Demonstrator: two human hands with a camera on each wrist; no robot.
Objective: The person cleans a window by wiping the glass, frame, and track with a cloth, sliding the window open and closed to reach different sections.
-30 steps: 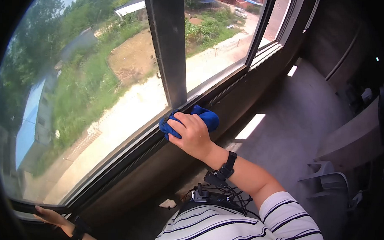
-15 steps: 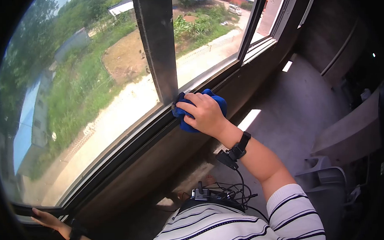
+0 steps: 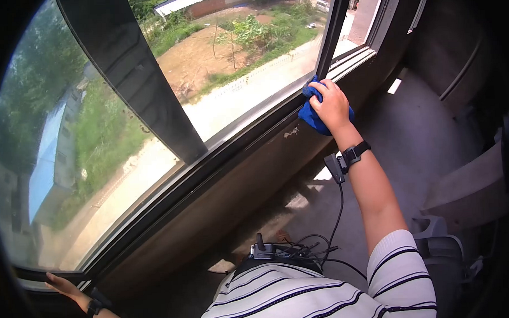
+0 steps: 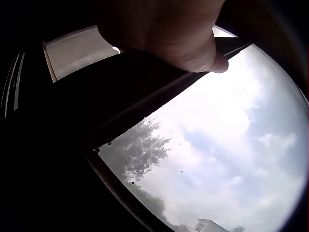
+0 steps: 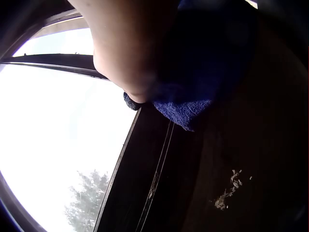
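Note:
My right hand point(image 3: 332, 107) grips a crumpled blue cloth point(image 3: 316, 118) and presses it on the lower window frame, beside the foot of a dark upright bar point(image 3: 333, 35). In the right wrist view the towelling-like cloth point(image 5: 178, 111) drapes over the dark frame point(image 5: 145, 159), with a dark, dirty-looking patch near the thumb. My left hand point(image 3: 65, 288) rests at the window's lower left corner, fingers extended along the frame. The left wrist view shows that hand point(image 4: 178, 38) from close by, its thumb lying at the edge of the glass.
A wide dark upright point(image 3: 131, 79) divides the window panes point(image 3: 235, 75). Pale marks point(image 3: 291, 132) show on the wall under the sill. Cables point(image 3: 313, 244) hang from a device at my waist. A grey plastic chair point(image 3: 436, 237) stands at the right on the concrete floor.
My right hand has slid the blue cloth along the lower frame, away to the upper right, from the wide upright to the further bar. The left hand has stayed at its corner.

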